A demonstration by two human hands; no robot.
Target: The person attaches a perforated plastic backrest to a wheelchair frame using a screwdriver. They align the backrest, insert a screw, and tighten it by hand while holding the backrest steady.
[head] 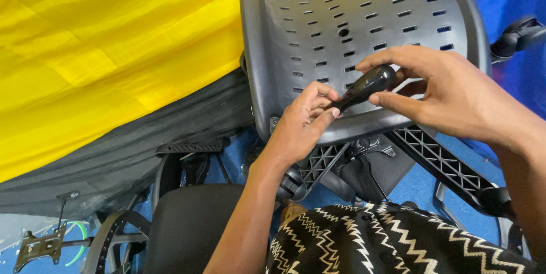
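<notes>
Gripped at its rounded handle by the right hand (449,95), a black screwdriver (364,87) is steadied near its shaft by the pinching fingers of the left hand (301,126), against the lower edge of a slotted grey chair backrest (318,18).

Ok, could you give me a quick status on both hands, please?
Right hand gripping black screwdriver handle. Left hand pinching its shaft at the slotted chair back. Nothing blocking.
</notes>
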